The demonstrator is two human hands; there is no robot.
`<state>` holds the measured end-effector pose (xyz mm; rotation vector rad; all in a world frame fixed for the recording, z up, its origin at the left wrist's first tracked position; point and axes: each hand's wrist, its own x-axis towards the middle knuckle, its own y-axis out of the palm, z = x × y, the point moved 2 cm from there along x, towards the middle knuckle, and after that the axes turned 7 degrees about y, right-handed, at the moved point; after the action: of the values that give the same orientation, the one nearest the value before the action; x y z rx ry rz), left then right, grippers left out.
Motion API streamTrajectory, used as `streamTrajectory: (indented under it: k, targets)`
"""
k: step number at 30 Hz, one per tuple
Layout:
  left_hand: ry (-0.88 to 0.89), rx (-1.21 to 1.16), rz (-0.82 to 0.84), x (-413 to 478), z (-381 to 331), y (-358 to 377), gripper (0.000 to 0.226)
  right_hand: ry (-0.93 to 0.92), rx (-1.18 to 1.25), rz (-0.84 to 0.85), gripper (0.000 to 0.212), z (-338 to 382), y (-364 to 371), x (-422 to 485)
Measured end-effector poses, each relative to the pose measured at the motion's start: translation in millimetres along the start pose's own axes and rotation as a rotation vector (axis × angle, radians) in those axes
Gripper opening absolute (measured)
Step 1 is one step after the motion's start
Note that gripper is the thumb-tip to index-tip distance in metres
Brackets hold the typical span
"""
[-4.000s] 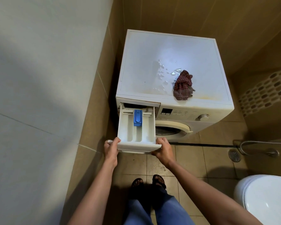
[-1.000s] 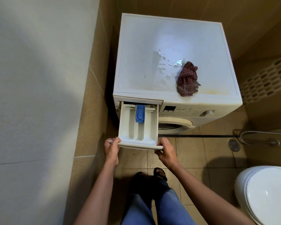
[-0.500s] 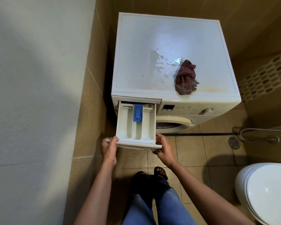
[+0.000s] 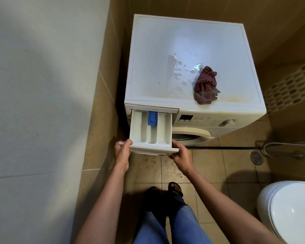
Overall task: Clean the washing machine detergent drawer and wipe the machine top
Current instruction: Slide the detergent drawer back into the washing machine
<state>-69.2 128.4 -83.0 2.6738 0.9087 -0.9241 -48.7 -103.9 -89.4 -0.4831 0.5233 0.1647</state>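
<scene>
1. I see the drawer (image 4: 151,132) pulled far out of the machine (image 4: 201,118) at its upper left front. Its back end sits in the slot.
2. The left hand (image 4: 122,152) grips the drawer's front left corner. The right hand (image 4: 180,155) grips the front right corner, fingers curled under the front panel.
3. A blue insert (image 4: 152,118) sits at the drawer's back. The compartments look pale, but I cannot tell if residue is left.
4. On the machine's top (image 4: 183,37) lie water drops (image 4: 179,71) near the middle. A bunched cloth (image 4: 205,85) lies just beside them, toward the front right.
5. A yellowish stain (image 4: 236,99) runs along the top's front edge, right of the cloth.
6. I judge the task to be early: the drawer is not yet freed or visibly washed, and the top is wet and unwiped.
</scene>
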Motion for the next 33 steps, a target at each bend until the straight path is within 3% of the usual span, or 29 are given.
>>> streamTrajectory:
  k: [9,19,24,28,33]
  targets:
    - [-0.034,-0.012,-0.031,0.1,5.9,7.8,0.018,-0.025,0.002,-0.057,0.058,0.6,-7.7,-0.1]
    - [0.018,-0.026,0.067,31.3,-45.5,35.8,0.034,-0.022,-0.017,-0.167,0.046,48.3,-13.6,33.0]
    - [-0.056,-0.203,-0.151,30.4,-40.5,47.2,0.039,-0.017,-0.079,-0.228,0.044,57.8,-14.5,53.5]
    - [-0.232,-0.377,-0.102,15.8,-27.4,60.8,0.054,0.071,-0.053,-0.322,0.035,50.2,-15.8,53.6]
    - [-0.252,-0.495,-0.114,17.0,-38.7,71.8,0.054,0.164,0.058,-0.333,0.029,51.3,-15.1,57.0]
